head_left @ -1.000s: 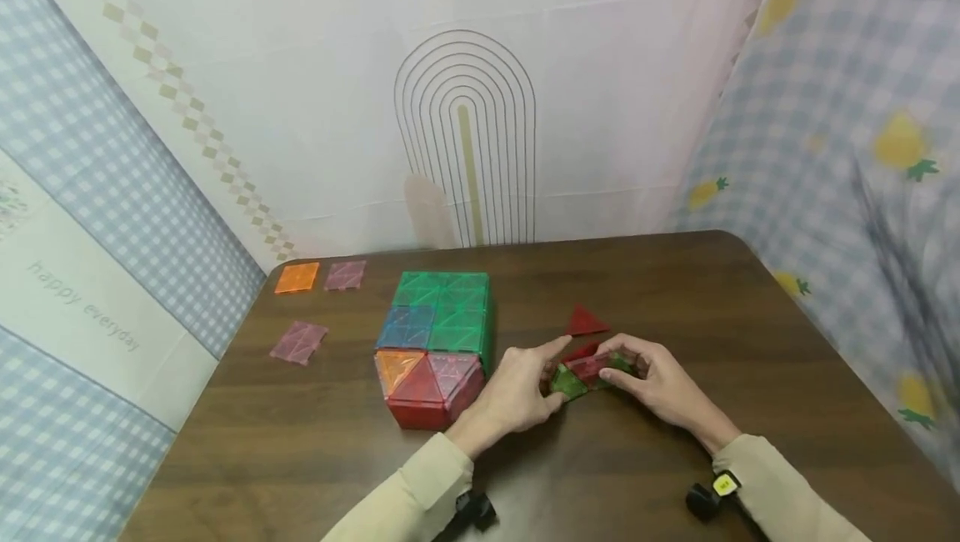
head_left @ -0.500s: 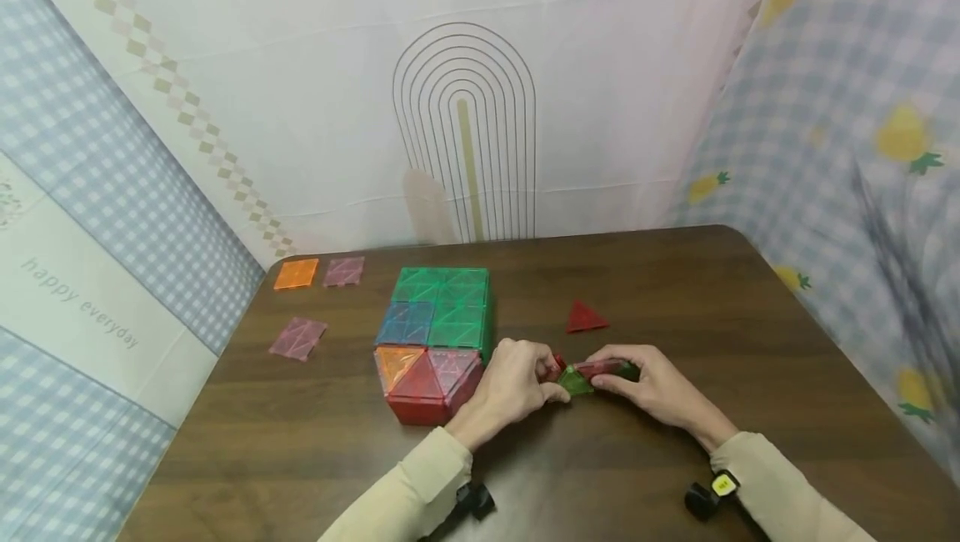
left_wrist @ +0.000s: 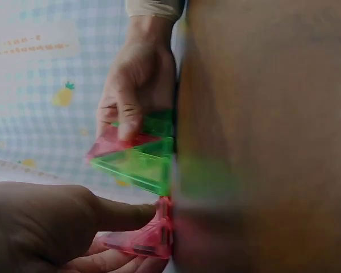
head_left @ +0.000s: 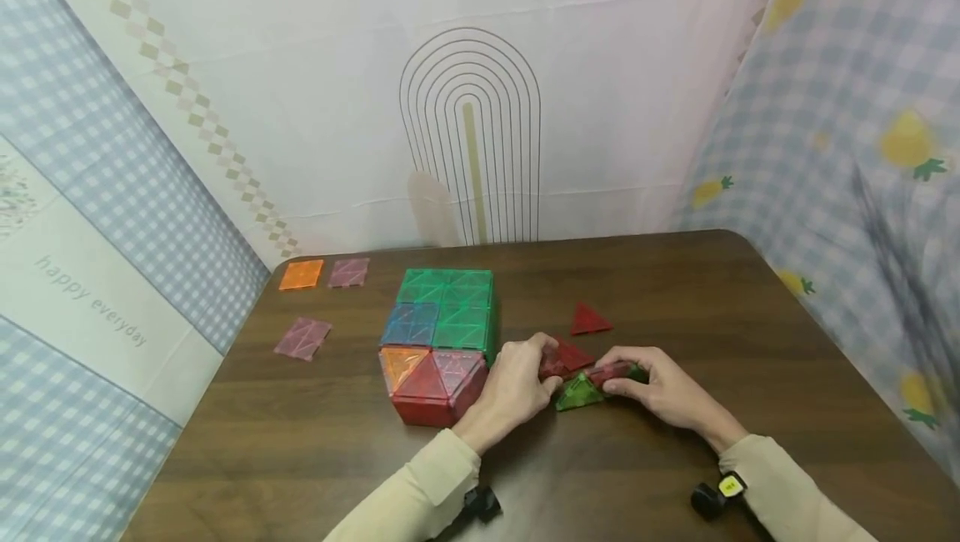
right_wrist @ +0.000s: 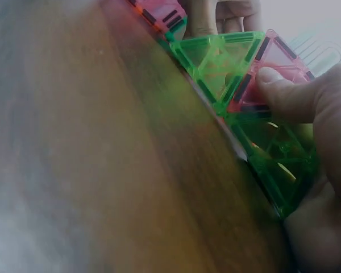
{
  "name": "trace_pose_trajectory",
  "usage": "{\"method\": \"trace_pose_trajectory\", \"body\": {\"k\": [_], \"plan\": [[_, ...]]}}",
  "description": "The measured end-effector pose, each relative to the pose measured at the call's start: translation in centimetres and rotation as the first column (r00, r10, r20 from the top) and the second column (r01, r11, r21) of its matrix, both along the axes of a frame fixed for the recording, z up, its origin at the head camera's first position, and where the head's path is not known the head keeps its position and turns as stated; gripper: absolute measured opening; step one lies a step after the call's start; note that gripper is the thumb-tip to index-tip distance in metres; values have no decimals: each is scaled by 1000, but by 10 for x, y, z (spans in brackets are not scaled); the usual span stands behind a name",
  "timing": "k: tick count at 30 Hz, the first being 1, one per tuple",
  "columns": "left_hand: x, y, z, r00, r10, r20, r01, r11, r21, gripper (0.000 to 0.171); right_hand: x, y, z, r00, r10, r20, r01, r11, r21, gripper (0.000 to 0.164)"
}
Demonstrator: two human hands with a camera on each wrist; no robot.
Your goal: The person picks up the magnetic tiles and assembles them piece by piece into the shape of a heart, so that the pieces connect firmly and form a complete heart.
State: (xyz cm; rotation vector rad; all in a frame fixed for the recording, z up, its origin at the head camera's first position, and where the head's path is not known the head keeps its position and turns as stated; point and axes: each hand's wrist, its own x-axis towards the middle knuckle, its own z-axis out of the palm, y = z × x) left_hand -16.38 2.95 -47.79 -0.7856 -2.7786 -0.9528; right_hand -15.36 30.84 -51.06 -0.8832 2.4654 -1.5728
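Magnetic building tiles stand upright on the table between the two hands. My left hand pinches a red triangular tile at the left end of the row. Next to it a light green triangular tile stands with its point down at the table. My right hand pinches the neighbouring red triangular tile, its thumb flat on the front face. A darker green triangular tile stands at the right end, partly behind that hand. Beyond the row lies a loose red triangular tile.
Left of my left hand stands a built block of tiles, green and blue on top with orange, red and pink triangles in front. Farther left lie an orange square tile and two purple square tiles. A curtain hangs behind the table.
The left index finger has drawn back from the far side, and that hand now pinches a red tile at the row's left end. The right hand keeps its grip, the green tile still beside it.
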Motion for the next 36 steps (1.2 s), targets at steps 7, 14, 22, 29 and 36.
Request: {"method": "trace_pose_trajectory", "body": {"k": [7, 14, 22, 29, 36], "plan": [[3, 3, -2, 994, 26, -109, -33, 998, -62, 42, 2, 4, 3, 996, -87, -16, 87, 996, 30, 20], [3, 3, 0, 982, 29, -188, -51, 992, -111, 26, 6, 8, 0, 999, -17, 28, 17, 1000, -5, 20], [1, 1, 1, 982, 31, -188, -57, 989, -134, 26, 8, 2, 1, 996, -74, 44, 72, 997, 39, 20], [0, 3, -1, 982, 40, -185, -65, 989, -134, 21, 4, 13, 11, 996, 82, 45, -78, 995, -70, 36], [1, 6, -4, 984, 42, -172, -58, 994, -93, 17, -22, 34, 32, 994, 104, -30, -107, 987, -121, 38]]}}
